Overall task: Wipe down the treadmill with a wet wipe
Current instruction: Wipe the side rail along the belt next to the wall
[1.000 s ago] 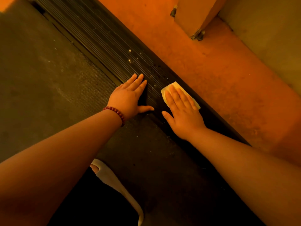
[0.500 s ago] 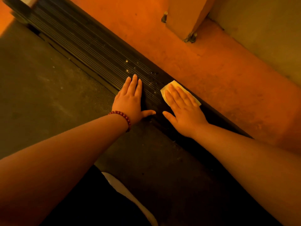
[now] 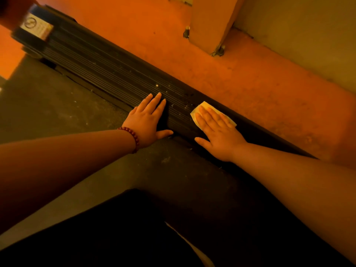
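The treadmill's dark ribbed side rail (image 3: 107, 74) runs diagonally from upper left to lower right, beside the dusty grey belt (image 3: 48, 112). My right hand (image 3: 217, 132) lies flat with straight fingers on a folded pale wet wipe (image 3: 207, 106), pressing it on the rail. Only the wipe's far corner and edges show past my fingers. My left hand (image 3: 148, 120), with a red bead bracelet at the wrist, rests flat on the rail's inner edge, a hand's width left of the wipe. White crumbs (image 3: 169, 89) speckle the rail just beyond both hands.
An orange floor (image 3: 250, 83) borders the rail's far side. A pale post (image 3: 212, 22) with bolted feet stands on it near a grey wall (image 3: 308, 35). A sticker (image 3: 36, 26) marks the rail's far end. My dark-clothed leg (image 3: 115, 237) fills the bottom.
The view has tilted up and more of the rail's far end shows. Both hands stay flat, the right on the wipe, and have crept slightly forward along the rail.
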### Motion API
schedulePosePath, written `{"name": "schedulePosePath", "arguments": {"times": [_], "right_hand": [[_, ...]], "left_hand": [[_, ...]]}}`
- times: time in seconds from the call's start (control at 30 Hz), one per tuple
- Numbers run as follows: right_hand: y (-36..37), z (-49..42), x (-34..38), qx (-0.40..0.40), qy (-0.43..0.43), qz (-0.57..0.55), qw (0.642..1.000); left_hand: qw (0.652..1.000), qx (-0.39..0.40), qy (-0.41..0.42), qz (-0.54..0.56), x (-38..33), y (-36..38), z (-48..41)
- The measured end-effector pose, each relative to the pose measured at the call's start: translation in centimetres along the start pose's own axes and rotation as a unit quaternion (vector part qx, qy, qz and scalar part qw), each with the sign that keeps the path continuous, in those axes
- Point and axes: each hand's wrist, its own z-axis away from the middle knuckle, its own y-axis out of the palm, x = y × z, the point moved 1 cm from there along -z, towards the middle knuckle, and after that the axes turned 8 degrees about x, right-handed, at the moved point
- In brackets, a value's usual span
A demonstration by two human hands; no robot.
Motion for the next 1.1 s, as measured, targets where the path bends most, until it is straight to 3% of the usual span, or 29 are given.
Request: {"name": "schedulePosePath", "arguments": {"times": [0.2,0.47,0.67,0.9,1.1], "right_hand": [[1.9,3.4,0.5,0.055,-0.004,0.023,0.998],[0.8,0.1,1.7,0.022,-0.049,0.022,0.998],[1.9,3.5,1.1,0.071,-0.032,0.006,0.997],[0.0,-1.2,2.7,0.018,-0.077,0.027,0.996],[2.3,3.5,0.7,0.054,-0.038,0.016,0.998]], "left_hand": [[1.000,0.014,-0.009,0.007,0.3,-0.1,-0.6],[0.999,0.015,-0.032,-0.017,-0.1,0.8,-1.7],[1.000,0.010,-0.023,0.009,0.2,0.5,-1.9],[0.999,0.015,-0.026,0.023,0.4,0.2,-1.9],[0.999,0.035,-0.013,0.013,1.2,0.2,-2.0]]}}
